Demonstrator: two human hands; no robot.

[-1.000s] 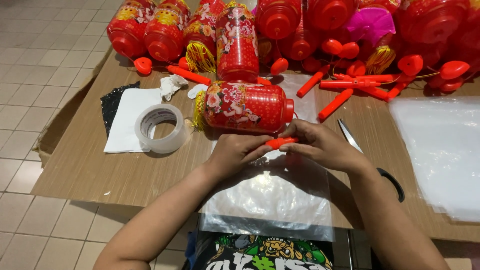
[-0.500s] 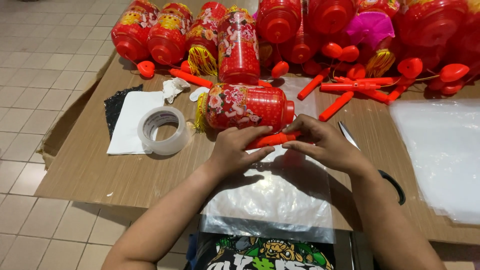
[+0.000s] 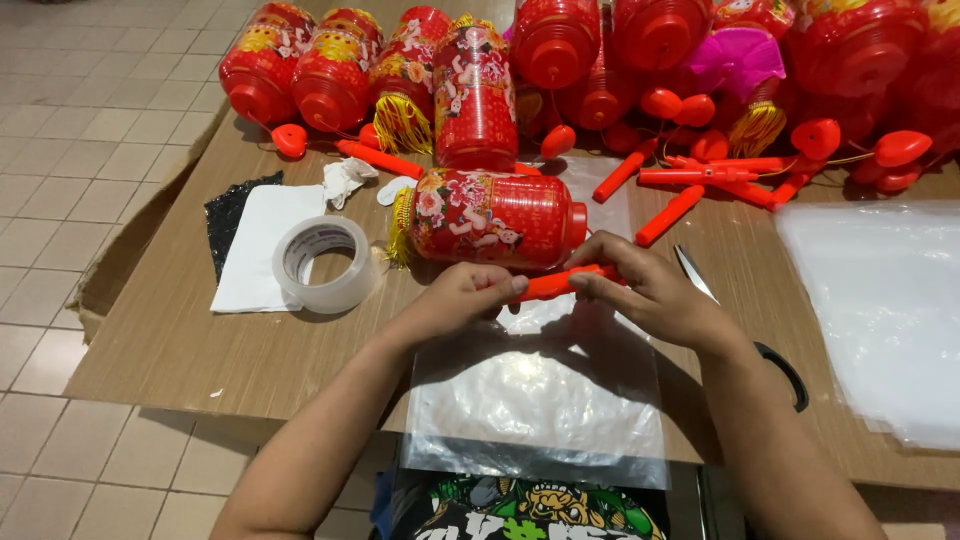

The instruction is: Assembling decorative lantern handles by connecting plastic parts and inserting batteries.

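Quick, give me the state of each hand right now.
Left hand: closed on one end of the orange-red stick.
Right hand: closed on the other end of the same stick, beside the lying red lantern.

Both forearms bare, reaching in from the near edge and converging at centre. Left hand [image 3: 465,297] curled, fingers [image 3: 500,287] pinched shut. Right hand [image 3: 655,290] arched, fingertips pressed together, nearly meeting the left.
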